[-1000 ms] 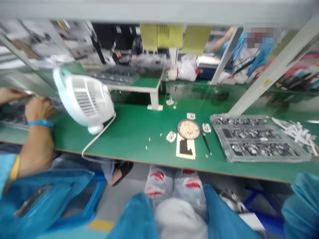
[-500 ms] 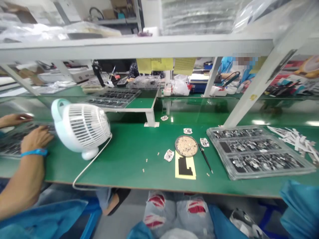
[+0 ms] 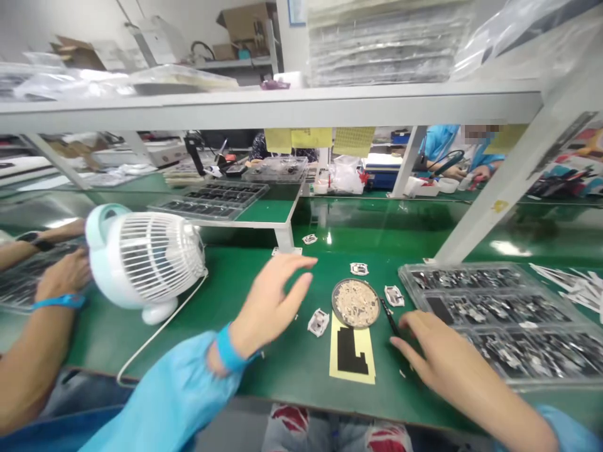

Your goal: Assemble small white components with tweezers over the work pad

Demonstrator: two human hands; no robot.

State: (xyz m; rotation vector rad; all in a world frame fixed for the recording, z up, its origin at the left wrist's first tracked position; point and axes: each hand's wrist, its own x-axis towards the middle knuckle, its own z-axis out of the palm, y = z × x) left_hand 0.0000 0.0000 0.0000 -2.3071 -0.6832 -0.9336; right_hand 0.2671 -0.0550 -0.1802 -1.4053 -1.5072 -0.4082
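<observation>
My left hand (image 3: 273, 300) hovers over the green table with thumb and fingers apart, holding nothing, left of a small white part (image 3: 318, 322). My right hand (image 3: 428, 345) is open beside the black tweezers (image 3: 389, 316), its fingertips near them. Between my hands lies a round dish (image 3: 355, 303) of small beige pieces, its lower edge over a yellow sheet (image 3: 335, 364) that bears a black shape (image 3: 348, 353). More white parts lie behind the dish (image 3: 359, 269) and to its right (image 3: 394, 295).
A white fan (image 3: 151, 257) with a cable stands at the left, beside a co-worker's hands (image 3: 66, 273). Clear compartment trays (image 3: 509, 307) of metal parts and white strips (image 3: 577, 289) are at the right. A shelf post (image 3: 499, 182) rises behind them.
Both my hands have come into view over the table. The camera view has shifted, so the table's things sit lower. The co-worker's hands have moved slightly.
</observation>
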